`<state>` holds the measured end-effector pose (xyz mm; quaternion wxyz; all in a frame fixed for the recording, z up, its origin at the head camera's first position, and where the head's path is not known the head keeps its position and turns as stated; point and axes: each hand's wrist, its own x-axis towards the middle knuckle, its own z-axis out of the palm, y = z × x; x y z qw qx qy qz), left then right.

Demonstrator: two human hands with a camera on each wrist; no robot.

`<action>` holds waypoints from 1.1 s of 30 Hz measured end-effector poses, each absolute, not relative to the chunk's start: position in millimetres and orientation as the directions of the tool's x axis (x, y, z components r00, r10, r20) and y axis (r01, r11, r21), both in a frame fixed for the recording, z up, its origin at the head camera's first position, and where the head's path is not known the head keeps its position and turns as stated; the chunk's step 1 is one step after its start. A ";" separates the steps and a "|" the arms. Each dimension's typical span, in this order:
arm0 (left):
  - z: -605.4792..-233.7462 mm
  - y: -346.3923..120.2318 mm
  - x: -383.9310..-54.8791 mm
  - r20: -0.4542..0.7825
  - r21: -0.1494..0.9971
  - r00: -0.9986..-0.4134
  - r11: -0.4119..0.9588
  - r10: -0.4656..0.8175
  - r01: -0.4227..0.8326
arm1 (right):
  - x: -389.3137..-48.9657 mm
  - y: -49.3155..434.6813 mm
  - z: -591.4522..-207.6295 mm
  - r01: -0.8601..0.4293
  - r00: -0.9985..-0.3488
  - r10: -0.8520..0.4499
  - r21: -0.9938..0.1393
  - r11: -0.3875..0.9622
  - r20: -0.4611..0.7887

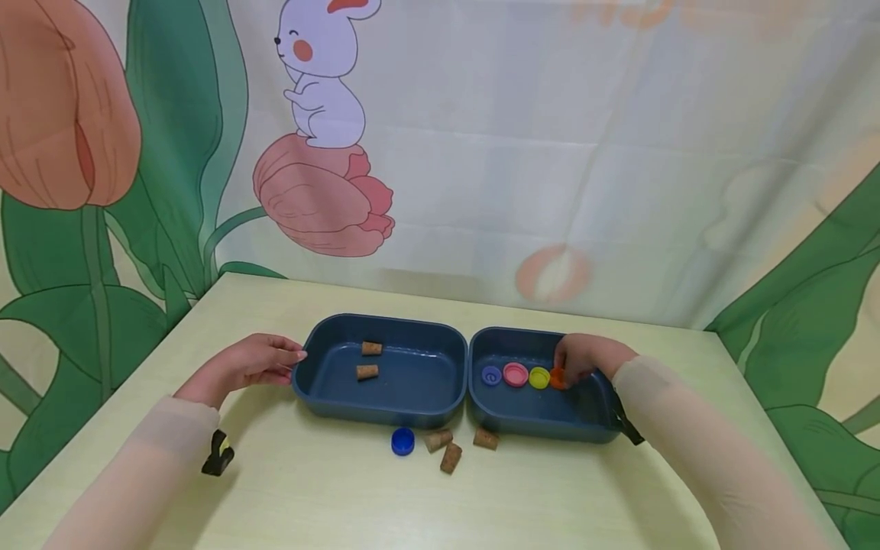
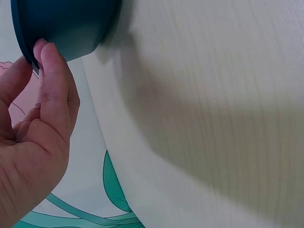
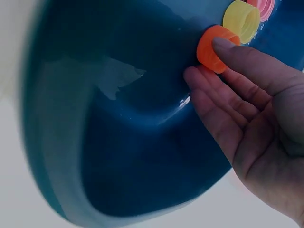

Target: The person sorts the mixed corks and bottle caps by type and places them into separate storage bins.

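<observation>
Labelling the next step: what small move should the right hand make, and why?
Probably let go of the orange cap: the right hand pinches it inside the right tray, in line with the yellow cap, pink cap and purple cap.

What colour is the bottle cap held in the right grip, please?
The bottle cap is orange; it shows best in the right wrist view.

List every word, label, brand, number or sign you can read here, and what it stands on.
No text can be read.
White printed backdrop: faint orange marks at the top edge, possibly lettering, cut off and too blurred to read.
Round orange plastic cap: nothing legible.
Round blue plastic cap: nothing legible.
</observation>
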<state>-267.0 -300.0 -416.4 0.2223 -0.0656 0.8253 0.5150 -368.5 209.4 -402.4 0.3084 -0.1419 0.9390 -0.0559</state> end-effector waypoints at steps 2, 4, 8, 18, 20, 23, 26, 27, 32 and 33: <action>-416.2 -299.9 -267.2 -0.434 0.822 -0.893 0.459 0.122 -0.337 | -367.4 210.5 -400.9 -0.229 -0.766 -0.303 -0.200 0.953 -0.566; -416.1 -300.1 -267.0 -0.434 0.823 -0.893 0.457 0.121 -0.338 | -366.3 211.3 -398.8 -0.227 -0.761 -0.304 -0.204 0.952 -0.573; -416.5 -300.6 -266.0 -0.435 0.820 -0.893 0.462 0.116 -0.339 | -364.3 213.0 -395.7 -0.225 -0.748 -0.308 -0.212 0.951 -0.588; -416.0 -300.3 -265.9 -0.428 0.825 -0.895 0.459 0.128 -0.329 | -362.4 216.8 -393.7 -0.243 -0.751 -0.327 -0.221 0.945 -0.573; -414.9 -300.6 -266.1 -0.426 0.824 -0.896 0.462 0.126 -0.327 | -362.1 216.6 -390.7 -0.260 -0.762 -0.331 -0.206 0.943 -0.557; -414.0 -301.0 -266.6 -0.426 0.821 -0.897 0.468 0.121 -0.326 | -360.4 216.2 -384.9 -0.274 -0.774 -0.326 -0.177 0.945 -0.543; -413.8 -300.4 -266.7 -0.430 0.818 -0.895 0.469 0.118 -0.332 | -356.4 216.7 -375.7 -0.277 -0.776 -0.324 -0.168 0.946 -0.541; -413.8 -300.0 -266.6 -0.433 0.817 -0.894 0.469 0.117 -0.335 | -355.2 217.2 -372.3 -0.275 -0.779 -0.324 -0.171 0.946 -0.536; -413.8 -299.5 -266.2 -0.438 0.813 -0.891 0.475 0.117 -0.337 | -347.0 222.2 -352.9 -0.352 -0.796 -0.408 -0.206 0.913 -0.446; -413.5 -299.9 -266.3 -0.436 0.813 -0.892 0.478 0.120 -0.333 | -344.9 223.2 -349.4 -0.376 -0.800 -0.431 -0.210 0.902 -0.417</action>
